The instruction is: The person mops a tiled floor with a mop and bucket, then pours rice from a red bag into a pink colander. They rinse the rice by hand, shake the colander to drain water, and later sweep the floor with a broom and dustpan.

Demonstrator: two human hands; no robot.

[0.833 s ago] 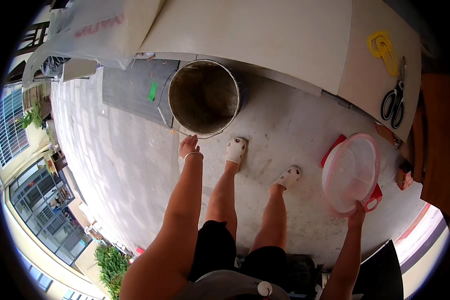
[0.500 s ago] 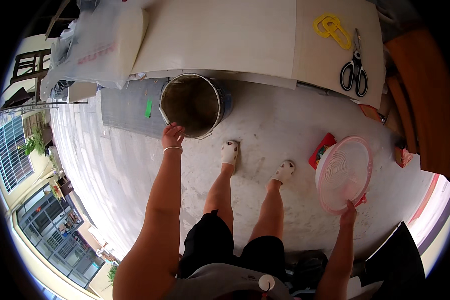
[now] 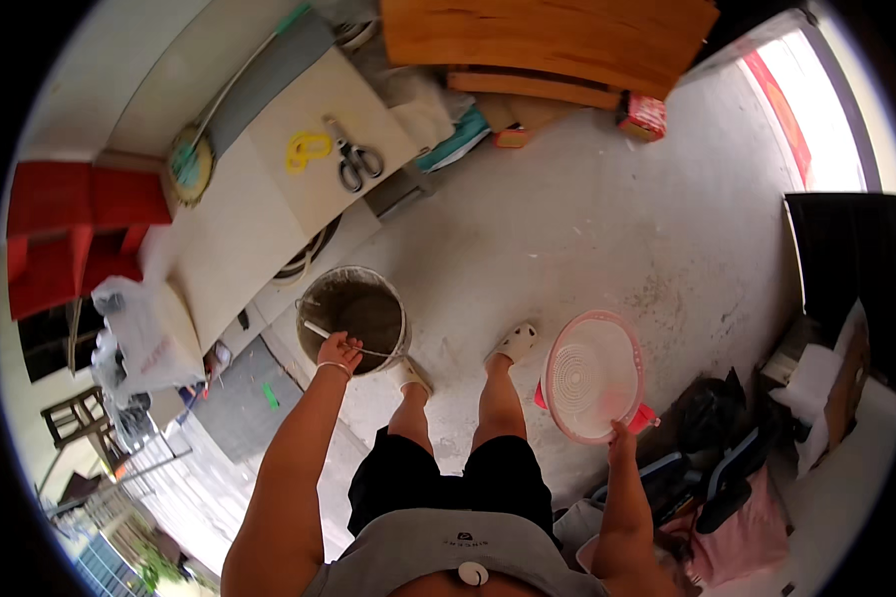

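Bucket and strainer are held one to each side of the standing legs. The round grey metal bucket (image 3: 355, 315), its inside coated with dried grey residue, is seen at the left, just ahead of the left foot in a pale sandal (image 3: 409, 376) and beside the low cream-coloured board platform (image 3: 269, 199). The left hand (image 3: 337, 352) is closed over the thin wire handle (image 3: 353, 345) at the near rim, where a short pale grip is threaded on the wire; the arm is stretched forward and down to it. Whether the bucket is resting on the concrete floor (image 3: 587, 219) or is lifted slightly cannot be told.

The round pink plastic strainer (image 3: 594, 377), a shallow perforated bowl with a red handle part showing behind its lower edge, is gripped at its near rim by the right hand (image 3: 622, 440); the fingers are curled on the edge, and the bowl's open face is turned up toward the camera. It is kept to the right of the right foot (image 3: 515, 342), well apart from the bucket, with both legs between them.

The bucket thus lies to the left and ahead, its mouth upward and its handle wire running across the near side of the rim, and only the left hand is near it.

On the platform, a pair of black-handled scissors (image 3: 351, 161) and a yellow loop-shaped plastic item (image 3: 306, 151) are laid side by side, far from both hands.
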